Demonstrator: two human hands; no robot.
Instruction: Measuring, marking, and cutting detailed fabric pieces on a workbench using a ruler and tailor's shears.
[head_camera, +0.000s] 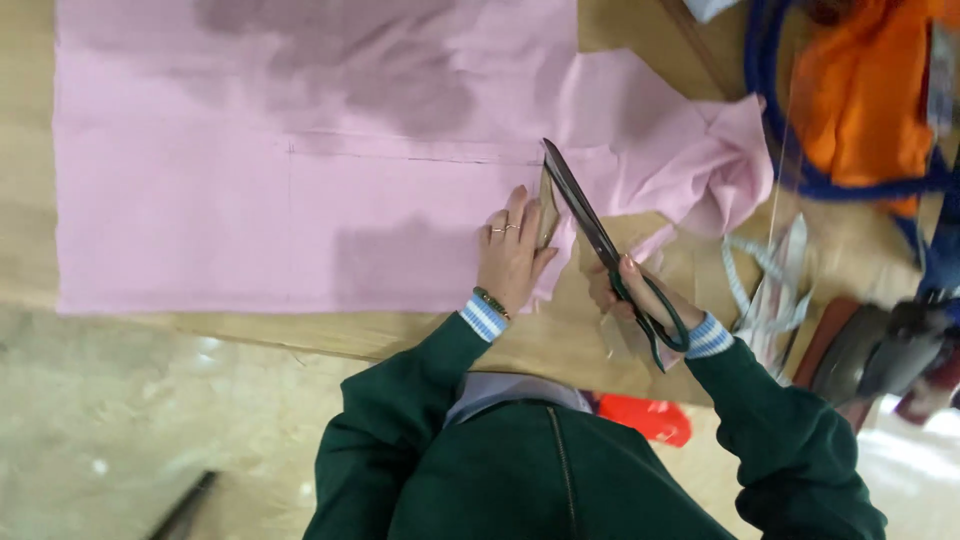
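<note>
- Right hand (640, 300) is gripping long dark-handled steel scissors (600, 245) near the wooden tabletop's (560, 345) front edge.
- Left hand (512, 255) is lying flat, fingers spread, pressing the pink cloth sheet (250, 200).
- Blades are slicing along the cloth's right side.

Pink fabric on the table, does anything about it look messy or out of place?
Mostly flat, but the pink fabric bunches into a crumpled heap right of the scissors. The left hand presses the flat side.

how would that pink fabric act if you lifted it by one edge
Likely floppy: the pink fabric bunches in soft folds right of the scissors. Probably light and prone to sliding, since the left hand lies flat on it.
</note>
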